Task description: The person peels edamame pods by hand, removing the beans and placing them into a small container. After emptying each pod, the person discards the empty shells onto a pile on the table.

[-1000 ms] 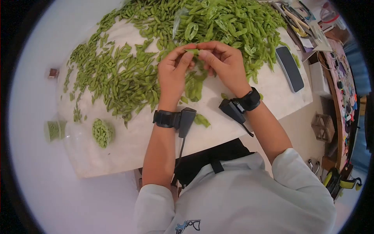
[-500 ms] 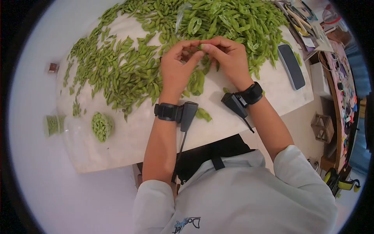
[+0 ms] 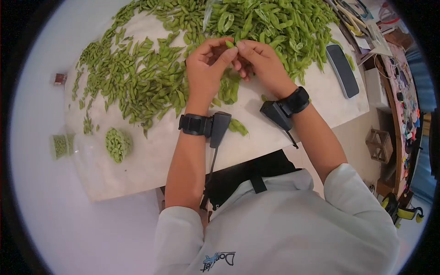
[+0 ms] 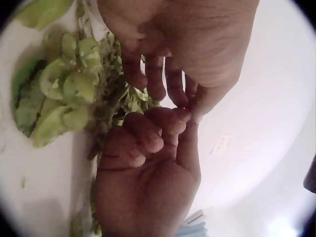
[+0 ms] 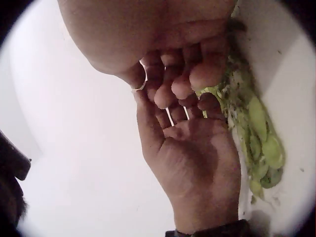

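Note:
Fingertip to fingertip over the table, both hands work on one small green soybean pod (image 3: 230, 44) in the head view. My left hand (image 3: 206, 68) pinches it between thumb and forefinger. On its other side, my right hand (image 3: 266, 64) has thumb and forefinger closed at the pod's end. The other fingers of both hands curl loosely below. In the wrist views the pod is mostly hidden behind the fingers. A spread of whole pods (image 3: 151, 87) lies to the left, and a heap of brighter, flatter pods (image 3: 284, 27) lies beyond the hands.
A clear cup of shelled green beans (image 3: 118, 145) stands at the table's left front. Opened pods (image 3: 229, 89) lie beneath the hands; a loose pod (image 3: 238, 127) is nearer. A phone (image 3: 343, 71) lies at the right, with tools (image 3: 350, 20) behind it.
Both hands have shifted slightly up and away from the body in the head view, still together at the fingertips. The pod shows more plainly at the left fingertips than half a second ago.

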Motion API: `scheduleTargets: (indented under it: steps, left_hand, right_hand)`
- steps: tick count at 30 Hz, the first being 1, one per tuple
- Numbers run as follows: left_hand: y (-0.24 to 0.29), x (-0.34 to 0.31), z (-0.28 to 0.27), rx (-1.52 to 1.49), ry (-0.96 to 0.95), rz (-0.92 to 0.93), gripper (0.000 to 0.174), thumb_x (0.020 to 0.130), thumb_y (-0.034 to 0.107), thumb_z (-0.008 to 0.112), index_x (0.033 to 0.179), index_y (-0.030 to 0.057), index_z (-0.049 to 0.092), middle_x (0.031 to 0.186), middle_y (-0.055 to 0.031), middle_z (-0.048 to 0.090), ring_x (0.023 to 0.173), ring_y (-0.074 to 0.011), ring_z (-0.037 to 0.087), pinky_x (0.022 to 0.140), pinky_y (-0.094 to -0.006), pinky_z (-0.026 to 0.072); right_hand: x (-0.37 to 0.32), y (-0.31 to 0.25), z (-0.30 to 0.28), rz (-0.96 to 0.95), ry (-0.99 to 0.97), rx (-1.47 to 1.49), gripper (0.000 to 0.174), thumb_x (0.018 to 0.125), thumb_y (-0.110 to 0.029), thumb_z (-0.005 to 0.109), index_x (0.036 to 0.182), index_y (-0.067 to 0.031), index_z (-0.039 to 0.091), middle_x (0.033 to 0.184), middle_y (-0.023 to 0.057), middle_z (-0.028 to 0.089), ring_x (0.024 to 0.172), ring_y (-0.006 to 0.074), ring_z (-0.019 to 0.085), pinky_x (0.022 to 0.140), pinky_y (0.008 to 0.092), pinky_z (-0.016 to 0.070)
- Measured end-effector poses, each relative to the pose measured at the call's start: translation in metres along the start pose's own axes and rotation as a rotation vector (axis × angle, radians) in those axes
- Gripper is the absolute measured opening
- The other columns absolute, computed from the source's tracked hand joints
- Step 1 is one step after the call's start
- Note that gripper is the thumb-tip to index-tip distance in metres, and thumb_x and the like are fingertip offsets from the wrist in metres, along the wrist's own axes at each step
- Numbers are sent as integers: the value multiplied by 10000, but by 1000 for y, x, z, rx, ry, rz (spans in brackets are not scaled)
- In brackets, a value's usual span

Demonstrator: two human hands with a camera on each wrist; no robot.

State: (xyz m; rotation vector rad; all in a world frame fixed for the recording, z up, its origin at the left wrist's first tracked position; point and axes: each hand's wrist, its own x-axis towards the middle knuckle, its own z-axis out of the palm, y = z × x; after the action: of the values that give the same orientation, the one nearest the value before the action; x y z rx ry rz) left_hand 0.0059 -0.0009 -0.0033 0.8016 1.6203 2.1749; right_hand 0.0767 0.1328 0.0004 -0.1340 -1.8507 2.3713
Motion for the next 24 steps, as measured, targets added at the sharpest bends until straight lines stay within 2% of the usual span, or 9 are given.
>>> scheduleTargets:
  steps: [7,9,18,24]
  left_hand:
    - [-3,1,-3,8,23,9,234,856,109,620,1047,-25,640,928,-48,650,741,-86,556,686,-227,454]
    - [-3,0,-5,22,16,-8,240,857,117,615,1045,-31,643,957,-55,657,741,-87,553,688,-230,455]
    - [-5,0,-10,57,25,4,229,844,78,602,1029,-48,651,956,-62,660,731,-87,542,689,-228,448]
    - [-7,0,-10,53,38,-6,231,842,67,594,1032,-50,651,903,-56,654,730,-89,541,698,-225,444]
  right_hand:
    - [1,0,-5,25,-26,81,283,933,-296,533,764,-71,562,629,-34,524,552,47,485,478,197,386]
    - [-1,-4,-2,36,-6,60,284,941,-287,514,769,-62,542,619,-27,494,543,57,451,485,201,372]
    - [1,1,-4,-6,-39,-15,295,927,-305,545,759,-63,560,612,-45,490,526,40,439,477,197,368]
    - [-1,-2,-2,-16,-31,-50,292,926,-300,548,752,-65,559,600,-50,478,516,39,429,470,195,359]
